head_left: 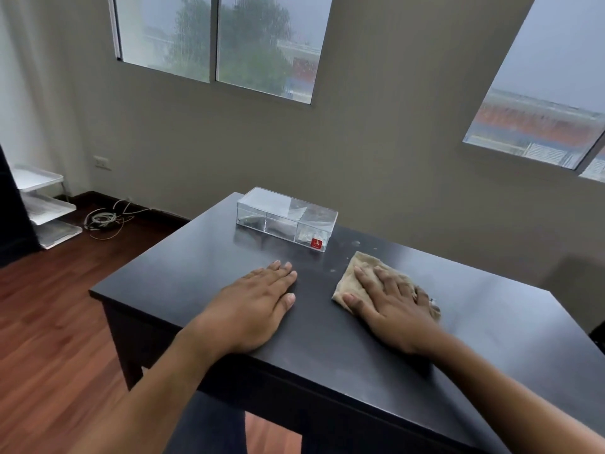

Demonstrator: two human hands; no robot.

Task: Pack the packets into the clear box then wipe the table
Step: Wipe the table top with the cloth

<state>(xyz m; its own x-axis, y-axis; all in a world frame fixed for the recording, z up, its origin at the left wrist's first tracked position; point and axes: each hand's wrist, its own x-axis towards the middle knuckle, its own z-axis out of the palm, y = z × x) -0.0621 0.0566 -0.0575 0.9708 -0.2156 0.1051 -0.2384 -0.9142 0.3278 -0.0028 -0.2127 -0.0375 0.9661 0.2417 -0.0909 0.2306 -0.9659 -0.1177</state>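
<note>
The clear box stands lidded at the far edge of the black table, blocking that side. The left hand lies flat near the middle; the right hand presses a beige cloth. Bare tabletop lies between them, and more at far right.

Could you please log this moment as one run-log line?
stage: wiping | right hand: flat on cloth | left hand: flat on table | clear box: closed, far edge
</note>
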